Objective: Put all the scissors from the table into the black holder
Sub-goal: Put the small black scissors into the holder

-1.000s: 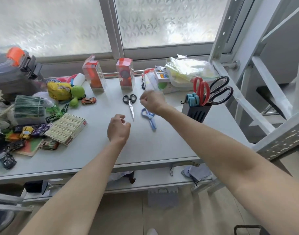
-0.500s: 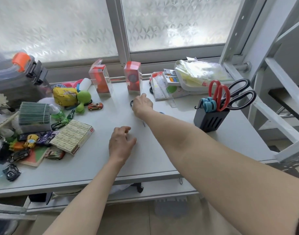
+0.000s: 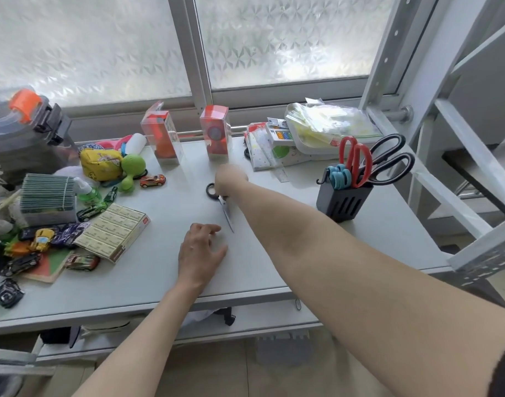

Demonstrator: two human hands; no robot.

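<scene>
Black-handled scissors [image 3: 227, 213] lie on the white table [image 3: 159, 270], blades pointing toward me. My right hand [image 3: 231, 179] is down on their handles, fingers curled around them; one black loop shows to the hand's left. Palm down on the table just in front of the blade tip, my left hand [image 3: 201, 250] holds nothing. The black holder [image 3: 342, 200] stands at the right and contains red scissors [image 3: 357, 161], blue-handled scissors [image 3: 338, 177] and large black scissors [image 3: 388, 161]. My right forearm hides the table behind it.
Toy cars, a yellow box [image 3: 113, 232] and a green stack [image 3: 46, 196] crowd the left side. Two clear orange boxes [image 3: 217, 136] stand at the back. A tray of plastic bags [image 3: 328, 130] sits behind the holder. A white metal frame [image 3: 474, 196] rises on the right.
My right hand reached left and came down onto the black scissors' handles. My left hand slid forward and settled on the table. The blue scissors lying on the table went out of sight behind my arm.
</scene>
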